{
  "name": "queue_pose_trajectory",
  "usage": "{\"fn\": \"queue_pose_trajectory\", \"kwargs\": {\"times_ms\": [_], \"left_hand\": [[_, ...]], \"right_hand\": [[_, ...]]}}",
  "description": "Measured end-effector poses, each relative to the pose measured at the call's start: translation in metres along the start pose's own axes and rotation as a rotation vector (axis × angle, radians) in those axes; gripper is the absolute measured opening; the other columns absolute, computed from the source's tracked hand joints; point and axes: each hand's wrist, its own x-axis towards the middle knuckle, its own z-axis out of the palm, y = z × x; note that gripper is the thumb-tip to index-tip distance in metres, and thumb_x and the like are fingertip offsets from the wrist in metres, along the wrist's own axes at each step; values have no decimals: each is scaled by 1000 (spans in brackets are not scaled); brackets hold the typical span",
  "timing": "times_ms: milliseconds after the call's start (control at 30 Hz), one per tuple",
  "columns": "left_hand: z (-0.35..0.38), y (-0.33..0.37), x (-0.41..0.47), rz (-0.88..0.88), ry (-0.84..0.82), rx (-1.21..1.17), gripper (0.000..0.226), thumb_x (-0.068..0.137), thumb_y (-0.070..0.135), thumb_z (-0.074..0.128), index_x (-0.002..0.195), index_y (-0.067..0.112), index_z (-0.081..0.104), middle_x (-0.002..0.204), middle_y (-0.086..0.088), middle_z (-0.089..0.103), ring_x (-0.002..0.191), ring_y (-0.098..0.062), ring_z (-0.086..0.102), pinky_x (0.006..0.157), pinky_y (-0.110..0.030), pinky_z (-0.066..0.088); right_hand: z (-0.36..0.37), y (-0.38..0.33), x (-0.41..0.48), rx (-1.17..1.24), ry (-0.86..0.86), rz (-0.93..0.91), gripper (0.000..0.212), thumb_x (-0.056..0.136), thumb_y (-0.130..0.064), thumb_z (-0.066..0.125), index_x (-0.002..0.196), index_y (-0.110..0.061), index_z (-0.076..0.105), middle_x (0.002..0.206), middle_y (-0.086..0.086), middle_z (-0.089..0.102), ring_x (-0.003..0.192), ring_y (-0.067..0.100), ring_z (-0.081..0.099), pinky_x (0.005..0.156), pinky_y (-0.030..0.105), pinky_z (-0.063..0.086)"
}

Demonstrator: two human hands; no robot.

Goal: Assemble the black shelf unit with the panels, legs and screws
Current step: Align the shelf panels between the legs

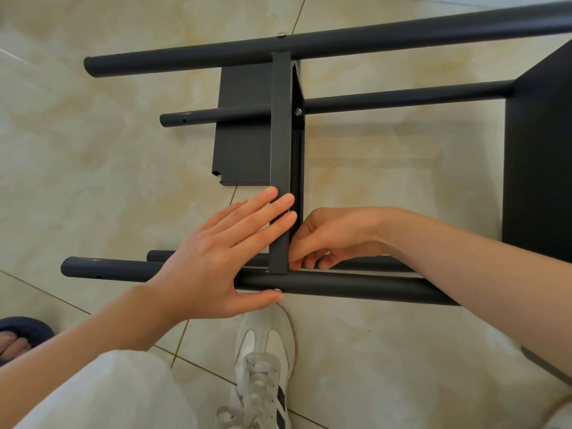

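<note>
The black shelf unit lies on its side on the tiled floor. A black panel [281, 125] stands on edge between round black legs: a near leg [340, 284], a far top leg [371, 37] and a middle leg [402, 99]. My left hand [216, 258] lies flat with straight fingers against the panel's near end, its thumb pressing a screw head [277, 291] on the near leg. My right hand [328, 239] reaches behind the panel with curled fingers pinching something small at the joint; the item is hidden. A screw [298, 112] sits at the middle leg joint.
A second black panel [538, 156] closes the unit at the right. Another flat black panel [241, 131] lies on the floor behind the upright one. My white shoe [263, 360] stands just below the near leg. Someone's foot in a dark slipper [18, 335] is at the left edge.
</note>
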Motion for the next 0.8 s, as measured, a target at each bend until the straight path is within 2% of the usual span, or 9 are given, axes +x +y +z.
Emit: {"fn": "queue_pose_trajectory", "kwargs": {"times_ms": [167, 400, 600, 800], "left_hand": [[-1, 1, 1, 4, 11, -9, 86, 87, 58, 64, 153, 9, 34, 164, -5, 26, 153, -24, 17, 123, -38, 22], [-1, 0, 0, -1, -1, 5, 86, 88, 60, 61, 153, 11, 33, 164, -3, 24, 154, -22, 16, 124, -35, 19], [-1, 1, 1, 2, 5, -3, 86, 88, 59, 62, 153, 11, 34, 164, -4, 25, 154, -23, 16, 124, -35, 19], [-1, 1, 1, 3, 5, -4, 86, 87, 58, 63, 153, 10, 35, 164, -5, 26, 154, -23, 16, 124, -35, 19]], "right_hand": [[6, 0, 6, 15, 19, -11, 12, 92, -19, 66, 84, -12, 73, 85, 5, 68, 81, 16, 53, 72, 26, 42], [-1, 0, -1, -13, 2, -3, 15, 91, -20, 68, 79, -15, 75, 80, 1, 70, 76, 13, 55, 71, 24, 44], [6, -1, 5, 10, 23, -13, 12, 92, -20, 66, 88, -12, 74, 86, 4, 68, 83, 16, 54, 73, 26, 43], [1, -1, -1, -8, -16, -27, 19, 91, -17, 67, 74, -16, 75, 75, 0, 68, 72, 12, 54, 73, 26, 43]]}}
